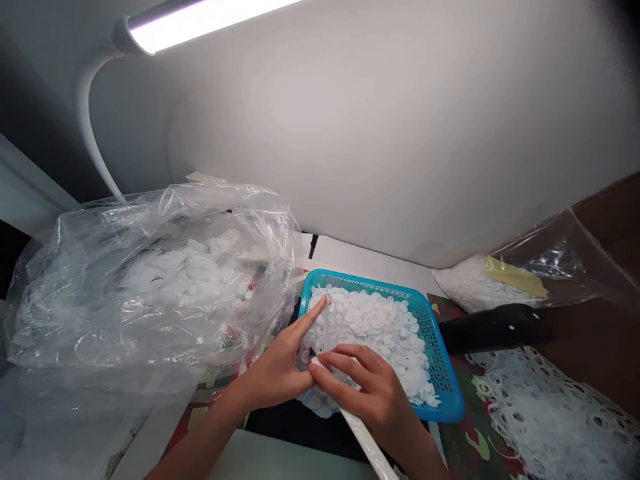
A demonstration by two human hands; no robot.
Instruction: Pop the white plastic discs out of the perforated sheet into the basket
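Note:
My left hand (280, 367) grips a translucent sheet of round pieces (320, 402), its index finger stretched along the upper part and its thumb near the right fingertips. My right hand (367, 387) pinches a slim white stick-like tool (367, 443); a small dark tip shows by the fingertips, against the sheet. The tool's lower end runs down below the hand. Beneath and behind both hands stands a blue plastic basket (453, 393) with many loose white discs (385, 320) in it. The fingers partly hide the sheet and the tool's middle.
At the left lies a large clear plastic bag (165, 313) of white pieces. To the right are a clear bag with a yellow label (515, 277), a black cylindrical object (495, 328) and a pile of punched-out sheet scraps (560, 413). A lit lamp (200, 27) hangs above.

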